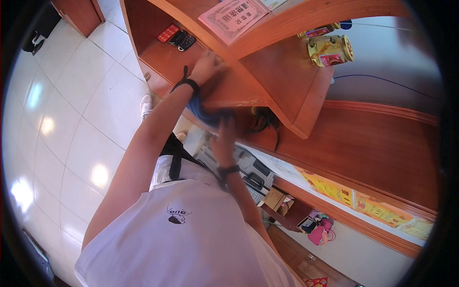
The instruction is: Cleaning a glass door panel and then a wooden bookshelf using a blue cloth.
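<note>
My left hand (208, 67), with a black band at its wrist, is on the wooden shelf board beside the curved upright. It is blurred, and whether it grips anything is unclear. My right hand (224, 138), also wearing a black wristband, reaches up to a blurred blue cloth-like thing (206, 114) at the shelf's lower edge. Its fingertips meet the dark end of this thing, but a grip on it cannot be made out. Black car keys (182, 40) and a red card with round dots (168, 33) lie on the board beyond my left hand.
Pink printed papers (233, 18) lie on the upper shelf. A glass jar with a gold lid (328, 51) stands on the right board. Dark cables (265, 120) hang below it. A grey hard case (247, 172), a small cardboard box (278, 201) and a pink bag (322, 231) are lower down.
</note>
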`<state>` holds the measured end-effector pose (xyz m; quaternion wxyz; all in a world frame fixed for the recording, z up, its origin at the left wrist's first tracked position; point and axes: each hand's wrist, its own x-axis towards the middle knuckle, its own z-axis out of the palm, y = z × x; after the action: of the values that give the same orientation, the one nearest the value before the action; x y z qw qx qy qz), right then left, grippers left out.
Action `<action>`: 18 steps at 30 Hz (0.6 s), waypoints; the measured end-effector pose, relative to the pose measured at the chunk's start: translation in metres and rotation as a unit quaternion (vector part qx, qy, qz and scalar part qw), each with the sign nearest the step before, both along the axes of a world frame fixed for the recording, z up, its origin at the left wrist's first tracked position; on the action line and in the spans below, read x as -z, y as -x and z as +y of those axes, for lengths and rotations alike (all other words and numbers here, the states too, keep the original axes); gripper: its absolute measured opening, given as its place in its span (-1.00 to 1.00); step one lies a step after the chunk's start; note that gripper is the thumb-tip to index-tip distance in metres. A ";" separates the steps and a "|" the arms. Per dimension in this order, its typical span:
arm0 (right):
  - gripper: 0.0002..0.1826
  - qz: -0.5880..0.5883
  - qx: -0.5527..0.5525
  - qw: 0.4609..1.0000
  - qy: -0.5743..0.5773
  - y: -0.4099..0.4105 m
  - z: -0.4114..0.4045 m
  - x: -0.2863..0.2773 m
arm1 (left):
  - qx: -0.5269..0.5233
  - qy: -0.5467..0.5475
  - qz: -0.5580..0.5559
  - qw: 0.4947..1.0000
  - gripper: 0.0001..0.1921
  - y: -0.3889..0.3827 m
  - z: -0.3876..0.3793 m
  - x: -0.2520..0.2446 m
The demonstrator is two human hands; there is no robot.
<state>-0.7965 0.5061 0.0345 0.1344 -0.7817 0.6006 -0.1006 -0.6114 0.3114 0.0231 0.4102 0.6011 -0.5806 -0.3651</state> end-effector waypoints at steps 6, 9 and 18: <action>-0.21 0.011 0.003 1.000 0.010 0.000 0.001 0.002 | 0.016 0.006 0.005 1.000 -0.53 0.002 -0.003 0.007; -0.22 0.014 0.007 1.000 0.011 0.001 0.001 0.000 | 0.033 -0.006 0.061 0.998 -0.55 -0.002 0.007 -0.006; -0.23 0.018 0.008 1.000 0.013 0.001 0.002 0.004 | 0.065 0.039 -0.044 0.996 -0.53 -0.001 0.003 0.006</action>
<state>-0.7971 0.5077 0.0304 0.1121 -0.7802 0.6079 -0.0955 -0.6102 0.3148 0.0171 0.3826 0.5610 -0.6496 -0.3419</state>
